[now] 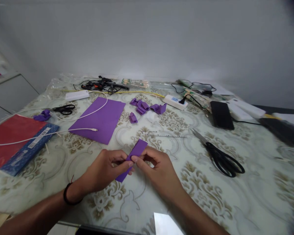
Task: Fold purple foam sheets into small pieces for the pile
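Both my hands pinch a narrow purple foam strip [138,149] near its middle, just above the table. My left hand [105,169] grips it from the left with thumb and fingers closed. My right hand [159,169] meets it from the right, fingertip pressed on the strip. The strip's lower end [121,177] sticks out beneath my left fingers. A large purple foam sheet [100,119] lies farther back on the left, and several small folded purple pieces [147,107] sit behind the strip.
Black scissors [220,156] lie open to my right; a second pair [63,109] is at the back left. A red sheet and blue box [17,143], white cables, a glue gun [100,85], a power strip [174,101] and a black phone [221,115] crowd the patterned table.
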Demonstrator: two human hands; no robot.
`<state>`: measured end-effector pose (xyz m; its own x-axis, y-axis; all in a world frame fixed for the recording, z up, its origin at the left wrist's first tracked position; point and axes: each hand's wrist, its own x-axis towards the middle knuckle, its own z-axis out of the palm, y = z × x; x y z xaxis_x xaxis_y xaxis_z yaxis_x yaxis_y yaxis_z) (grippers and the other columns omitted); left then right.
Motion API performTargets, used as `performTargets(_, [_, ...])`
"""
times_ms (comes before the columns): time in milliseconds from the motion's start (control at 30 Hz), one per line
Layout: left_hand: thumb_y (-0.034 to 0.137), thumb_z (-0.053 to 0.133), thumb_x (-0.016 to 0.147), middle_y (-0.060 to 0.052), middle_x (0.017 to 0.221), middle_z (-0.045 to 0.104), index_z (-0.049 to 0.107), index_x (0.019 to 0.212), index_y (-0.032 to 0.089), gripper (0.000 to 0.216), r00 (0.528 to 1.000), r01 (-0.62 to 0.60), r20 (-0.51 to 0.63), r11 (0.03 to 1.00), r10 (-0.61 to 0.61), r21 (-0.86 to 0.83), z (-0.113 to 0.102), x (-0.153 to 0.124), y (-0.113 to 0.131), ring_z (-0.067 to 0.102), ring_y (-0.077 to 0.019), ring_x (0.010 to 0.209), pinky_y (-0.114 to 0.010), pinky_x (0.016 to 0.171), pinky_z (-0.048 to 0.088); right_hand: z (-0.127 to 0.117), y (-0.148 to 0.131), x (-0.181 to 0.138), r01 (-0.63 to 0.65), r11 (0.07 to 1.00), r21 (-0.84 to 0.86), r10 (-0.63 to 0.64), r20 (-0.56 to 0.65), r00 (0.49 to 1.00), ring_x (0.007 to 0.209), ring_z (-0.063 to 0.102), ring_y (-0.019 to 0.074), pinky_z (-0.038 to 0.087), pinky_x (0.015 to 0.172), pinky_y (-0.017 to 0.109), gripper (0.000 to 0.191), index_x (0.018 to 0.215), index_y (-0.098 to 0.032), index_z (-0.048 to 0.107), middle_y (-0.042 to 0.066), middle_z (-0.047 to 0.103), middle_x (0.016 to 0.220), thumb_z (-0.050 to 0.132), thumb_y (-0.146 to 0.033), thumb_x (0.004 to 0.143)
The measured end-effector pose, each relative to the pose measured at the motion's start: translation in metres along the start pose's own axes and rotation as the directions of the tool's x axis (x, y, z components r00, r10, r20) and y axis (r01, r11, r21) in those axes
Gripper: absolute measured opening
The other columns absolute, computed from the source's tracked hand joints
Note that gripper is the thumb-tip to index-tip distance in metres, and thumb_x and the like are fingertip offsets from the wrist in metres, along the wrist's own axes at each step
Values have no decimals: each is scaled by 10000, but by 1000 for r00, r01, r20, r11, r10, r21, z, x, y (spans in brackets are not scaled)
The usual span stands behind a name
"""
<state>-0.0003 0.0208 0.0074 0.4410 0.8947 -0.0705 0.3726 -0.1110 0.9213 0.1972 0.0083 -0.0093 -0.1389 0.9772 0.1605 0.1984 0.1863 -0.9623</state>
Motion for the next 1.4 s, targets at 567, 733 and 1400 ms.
performTargets(567, [387,608,1002,-37,649,781,813,743,156,403,994,51,105,997,-44,-64,1,-5,4,611,-99,484,-181,482,431,-21,-2,8,-33,979,204,48,-69,996,625,628,169,534,607,303,191,814,-210,805,18,701,696,797,-387,887])
performTargets(733, [468,573,1032,-80,790,828,817,880,151,428,994,73,96,989,-61,-127,6,-5,-1,707,-143,596,-191,503,478,-19,-3,7,0,977,215,11,-51,999,630,633,165,532,632,306,217,777,-213,807,14,693,672,732,-338,938])
performTargets(1400, [74,589,1014,-46,1071,820,762,1132,192,240,841,-456,-137,821,524,343,11,-4,-17,775,-158,964,-239,876,596,-4,-11,-7,-34,966,258,28,27,999,711,671,148,569,699,287,210,1087,-229,778,-8,680,804,780,-340,909])
